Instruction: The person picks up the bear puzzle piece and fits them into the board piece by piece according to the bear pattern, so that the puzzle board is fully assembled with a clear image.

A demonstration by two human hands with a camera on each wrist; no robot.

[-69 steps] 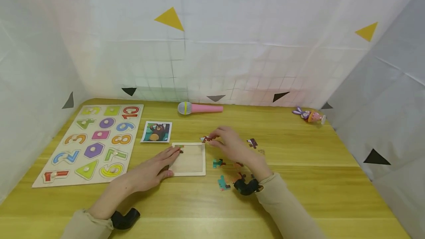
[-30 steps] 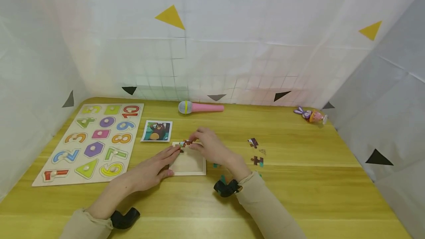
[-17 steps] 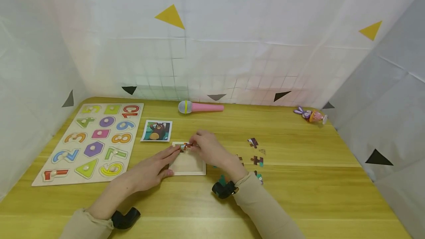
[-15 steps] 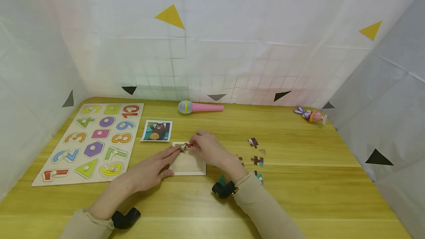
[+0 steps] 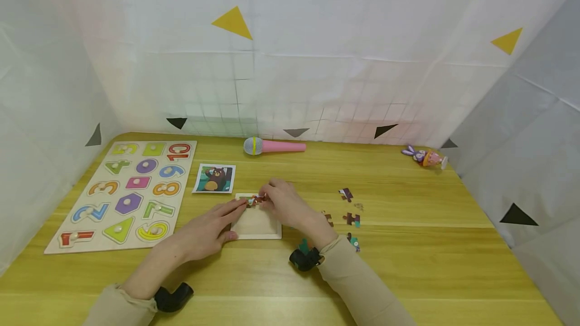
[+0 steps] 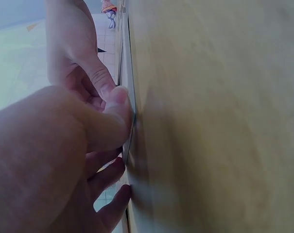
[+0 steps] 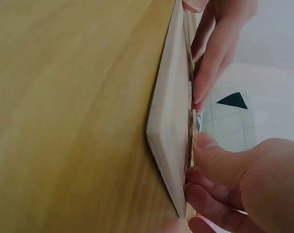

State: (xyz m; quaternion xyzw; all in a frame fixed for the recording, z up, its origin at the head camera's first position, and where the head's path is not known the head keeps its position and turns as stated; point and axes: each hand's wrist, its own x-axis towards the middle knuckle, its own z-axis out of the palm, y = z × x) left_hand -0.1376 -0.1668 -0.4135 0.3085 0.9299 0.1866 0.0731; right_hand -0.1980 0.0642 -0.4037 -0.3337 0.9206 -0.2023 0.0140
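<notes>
A shallow wooden puzzle tray point(image 5: 256, 226) lies mid-table. My left hand point(image 5: 203, 234) rests along its left side, fingers extended over the upper left corner and the thumb near the lower left one. At the tray's far edge my right hand point(image 5: 287, 207) pinches a brown jigsaw piece point(image 5: 258, 199) between thumb and fingers. In the right wrist view that jigsaw piece point(image 7: 194, 127) stands edge-on, just over the tray floor. Another piece sits in the upper left corner, partly hidden by the left fingertips; whether the two interlock I cannot tell.
Several loose jigsaw pieces point(image 5: 351, 219) lie right of the tray, some partly behind the right forearm. A bear picture card point(image 5: 214, 179), a number board point(image 5: 122, 197), a pink toy microphone point(image 5: 276, 146) and a rabbit figure point(image 5: 424, 157) surround the work. White curtains point(image 5: 317, 64) enclose the table.
My right hand has carried the brown jigsaw piece left from beside the tray to its far edge, then shifted it slightly toward me. The left hand has stayed in place.
</notes>
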